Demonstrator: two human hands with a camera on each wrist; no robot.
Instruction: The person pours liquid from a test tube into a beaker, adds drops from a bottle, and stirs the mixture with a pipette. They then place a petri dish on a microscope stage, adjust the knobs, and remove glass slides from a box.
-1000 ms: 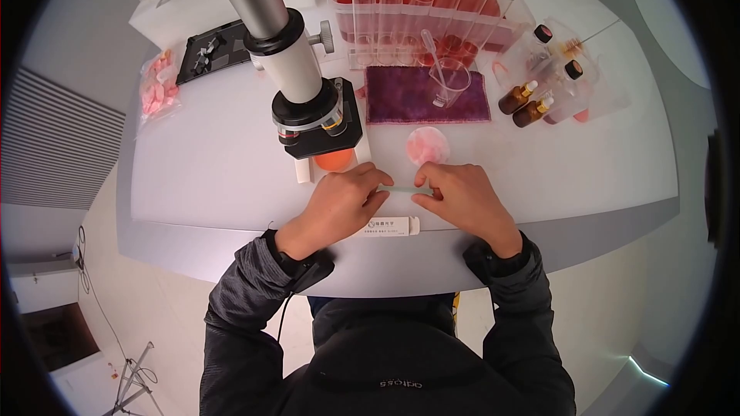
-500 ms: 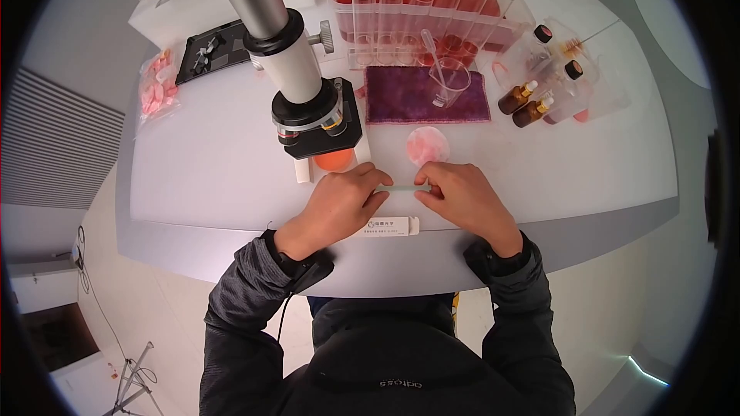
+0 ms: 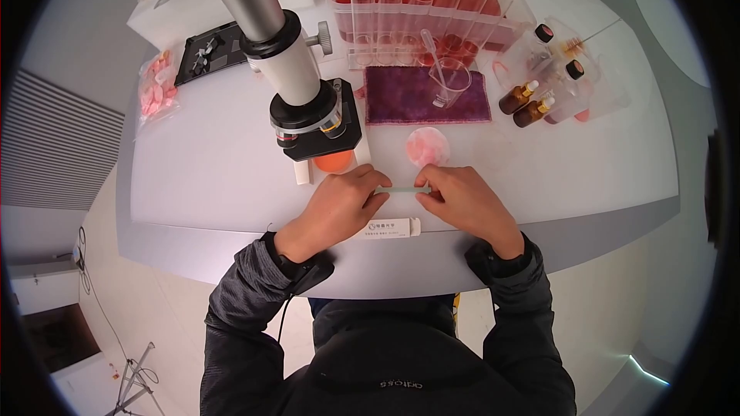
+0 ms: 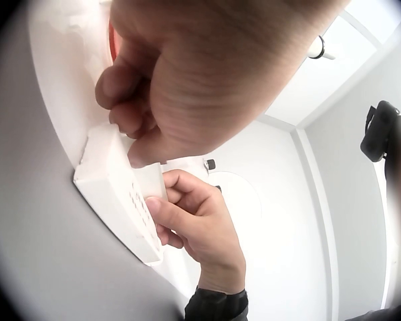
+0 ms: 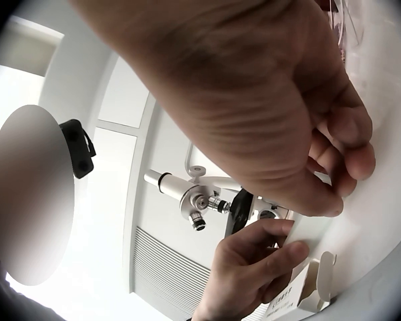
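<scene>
A thin, clear glass microscope slide (image 3: 404, 189) spans the gap between both hands, low over the near part of the white table. My left hand (image 3: 339, 199) pinches its left end between thumb and fingers. At the other end, my right hand (image 3: 465, 194) grips it the same way. The right wrist view shows the slide (image 5: 310, 231) as a pale flat strip between the fingertips. Just nearer the body lies a small white printed box (image 3: 389, 227); its flap (image 5: 327, 271) stands open in the right wrist view.
A microscope (image 3: 297, 81) stands beyond my left hand, an orange disc (image 3: 335, 162) at its base. Past my right hand lies a round pink-white pad (image 3: 428, 146). Farther back are a purple cloth (image 3: 393, 100), a beaker (image 3: 455, 85), test tubes (image 3: 391, 19) and brown dropper bottles (image 3: 532, 112).
The right fingertips have shifted slightly to the right at the slide's end. Both hands otherwise keep their place and still hold the slide.
</scene>
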